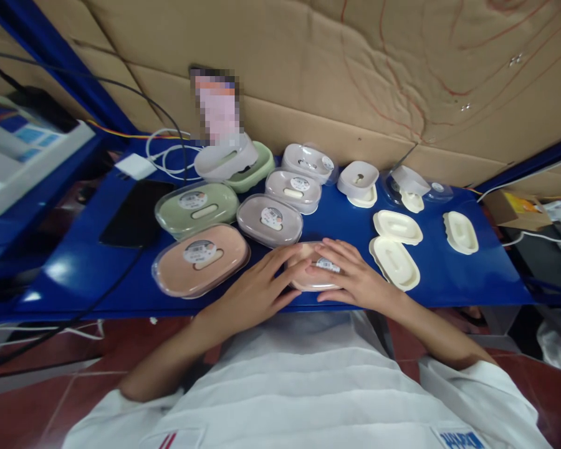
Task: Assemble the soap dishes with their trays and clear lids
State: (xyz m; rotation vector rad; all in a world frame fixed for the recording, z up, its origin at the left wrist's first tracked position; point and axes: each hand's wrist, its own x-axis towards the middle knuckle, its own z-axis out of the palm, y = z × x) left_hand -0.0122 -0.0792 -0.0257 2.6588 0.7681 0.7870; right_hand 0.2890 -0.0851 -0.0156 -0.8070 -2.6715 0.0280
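Both my hands rest on a pink oval soap box with a clear lid (311,282) at the front edge of the blue table (467,274). My left hand (257,288) lies flat on its left side, fingers stretched out. My right hand (350,274) covers its right side and the label, fingers spread and pressing down. A larger pink lidded box (200,259) sits just left of my left hand. Cream oval inserts (394,262) lie right of my right hand.
Green (197,208), mauve (269,219) and further lidded boxes stand behind. More cream inserts (460,232) and open box parts (358,181) lie at the right. A black phone (135,213), white charger (134,166) and cables occupy the left. Cardboard wall behind.
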